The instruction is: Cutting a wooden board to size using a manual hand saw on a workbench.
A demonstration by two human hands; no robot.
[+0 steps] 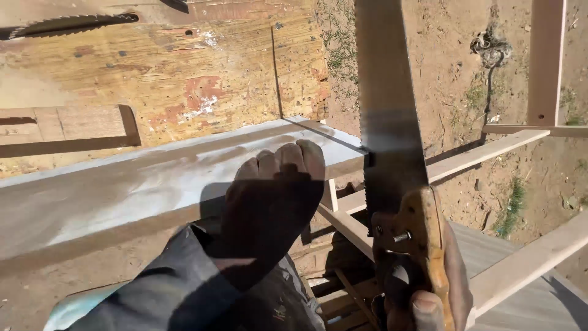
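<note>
Hand saw (392, 141) is standing near upright, its toothed edge meeting the right end of the pale board (153, 184); the blade is running up past the top of the frame. Right hand (429, 294) is gripping the saw's wooden handle (422, 245) below the board end, fingers (425, 309) wrapped closed around it. Left hand (275, 202) is pressing flat on the board just left of the saw, fingers (288, 160) curled over the board's far edge; dark sleeve (184, 288) is trailing below. Behind the board a worn plywood bench (184, 73) is lying, a circular saw blade (67, 24) showing at its far left. Right of the board, light wooden rails (490, 153) are crossing over sandy ground (453, 73).
</note>
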